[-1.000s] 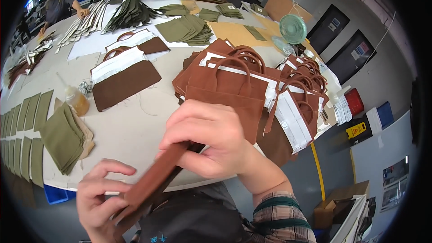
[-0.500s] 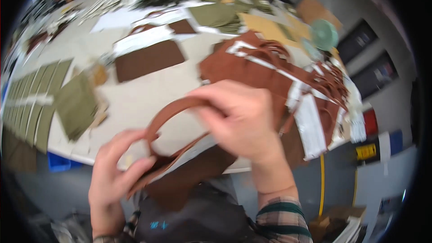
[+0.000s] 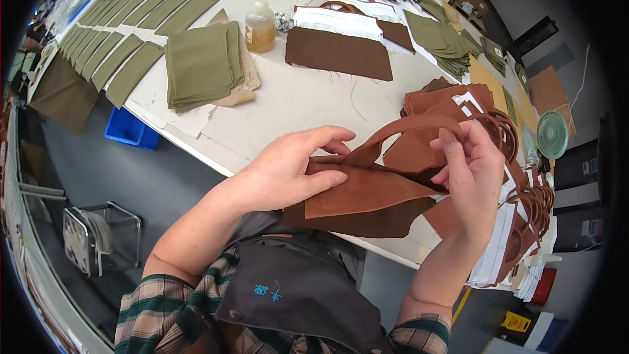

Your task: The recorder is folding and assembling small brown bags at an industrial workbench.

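Brown leather bag piece [image 3: 373,196] pinched between left hand [image 3: 288,170], right hand [image 3: 472,170].

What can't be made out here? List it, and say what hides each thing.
- Underside of the brown bag piece, head view: its own folds and the left hand cover it.
- Right hand grip: fingers curl behind the handle strap.
- Bag stack: count unclear, overlapping near the bent rim.
- Bottle contents: too small.

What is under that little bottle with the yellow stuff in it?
The bottle stands right on the white table, between the stack of green cloth and a dark brown panel. Its base hides that spot of table.
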`<move>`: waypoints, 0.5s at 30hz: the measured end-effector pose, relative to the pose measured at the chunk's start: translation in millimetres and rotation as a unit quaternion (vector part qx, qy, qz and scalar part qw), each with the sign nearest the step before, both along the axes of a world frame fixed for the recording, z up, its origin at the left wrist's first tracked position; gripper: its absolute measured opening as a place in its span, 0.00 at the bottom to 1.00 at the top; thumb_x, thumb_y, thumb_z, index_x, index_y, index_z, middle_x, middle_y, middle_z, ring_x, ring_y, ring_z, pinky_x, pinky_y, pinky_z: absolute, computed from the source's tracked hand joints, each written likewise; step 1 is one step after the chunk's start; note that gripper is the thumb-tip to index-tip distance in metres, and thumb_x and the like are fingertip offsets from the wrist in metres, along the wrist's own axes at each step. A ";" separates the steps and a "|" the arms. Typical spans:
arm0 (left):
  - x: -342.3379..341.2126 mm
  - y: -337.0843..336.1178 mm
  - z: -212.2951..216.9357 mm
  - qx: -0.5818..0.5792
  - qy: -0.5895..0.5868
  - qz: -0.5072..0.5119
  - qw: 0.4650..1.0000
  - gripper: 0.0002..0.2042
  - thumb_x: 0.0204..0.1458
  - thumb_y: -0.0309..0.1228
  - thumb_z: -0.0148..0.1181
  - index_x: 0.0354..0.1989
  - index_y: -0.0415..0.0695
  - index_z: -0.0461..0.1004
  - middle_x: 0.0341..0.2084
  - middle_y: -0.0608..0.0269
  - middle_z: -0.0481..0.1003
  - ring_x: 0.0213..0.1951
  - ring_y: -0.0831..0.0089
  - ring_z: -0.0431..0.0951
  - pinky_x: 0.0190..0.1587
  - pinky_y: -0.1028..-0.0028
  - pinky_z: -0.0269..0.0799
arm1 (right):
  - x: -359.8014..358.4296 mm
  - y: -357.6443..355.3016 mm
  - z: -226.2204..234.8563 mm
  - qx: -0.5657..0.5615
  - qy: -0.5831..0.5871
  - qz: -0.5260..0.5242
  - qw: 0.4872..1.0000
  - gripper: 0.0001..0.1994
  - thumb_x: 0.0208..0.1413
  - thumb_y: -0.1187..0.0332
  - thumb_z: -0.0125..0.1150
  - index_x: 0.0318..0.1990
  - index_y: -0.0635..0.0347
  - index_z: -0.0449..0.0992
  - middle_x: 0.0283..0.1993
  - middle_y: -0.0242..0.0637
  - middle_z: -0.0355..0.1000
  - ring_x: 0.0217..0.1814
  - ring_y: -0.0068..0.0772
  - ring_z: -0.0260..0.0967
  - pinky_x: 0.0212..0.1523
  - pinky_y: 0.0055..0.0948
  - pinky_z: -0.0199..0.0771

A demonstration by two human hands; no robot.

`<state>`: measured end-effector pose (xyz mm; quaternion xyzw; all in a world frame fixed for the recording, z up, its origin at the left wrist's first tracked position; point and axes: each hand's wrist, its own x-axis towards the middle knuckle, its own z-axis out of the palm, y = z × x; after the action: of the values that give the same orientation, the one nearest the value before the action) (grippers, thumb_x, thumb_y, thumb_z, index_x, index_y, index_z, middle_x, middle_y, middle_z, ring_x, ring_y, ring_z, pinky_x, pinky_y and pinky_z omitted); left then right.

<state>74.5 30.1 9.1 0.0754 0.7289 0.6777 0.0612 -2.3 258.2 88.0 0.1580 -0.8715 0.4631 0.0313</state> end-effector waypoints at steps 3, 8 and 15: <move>0.8 -4.6 -10.9 0.066 0.014 -0.011 0.998 0.20 0.58 0.24 0.57 0.59 0.39 0.66 0.50 0.58 0.72 0.54 0.74 0.71 0.55 0.71 0.69 | -2.3 1.1 6.5 0.046 0.012 -0.007 0.999 0.10 0.62 0.66 0.58 0.34 0.66 0.74 0.22 0.29 0.71 0.20 0.13 0.64 0.16 0.18 0.65; -6.6 -12.6 -20.3 0.216 0.026 -0.007 0.976 0.17 0.65 0.37 0.48 0.55 0.37 0.70 0.48 0.60 0.74 0.51 0.76 0.72 0.55 0.75 0.67 | -17.7 8.4 1.1 0.061 -0.030 0.047 0.997 0.15 0.64 0.60 0.54 0.33 0.64 0.73 0.17 0.29 0.68 0.18 0.14 0.63 0.19 0.17 0.58; 0.6 -16.4 -24.9 0.214 0.010 -0.006 0.977 0.19 0.56 0.25 0.60 0.56 0.36 0.68 0.44 0.65 0.75 0.46 0.81 0.72 0.51 0.77 0.69 | -45.7 25.9 -49.6 -0.055 -0.213 0.088 0.971 0.16 0.64 0.56 0.54 0.29 0.58 0.73 0.17 0.26 0.67 0.17 0.12 0.59 0.18 0.16 0.54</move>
<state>75.1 13.8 -15.8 0.0975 0.5672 0.8168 0.0405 -48.0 284.2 38.4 0.1297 -0.8140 0.5342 -0.1878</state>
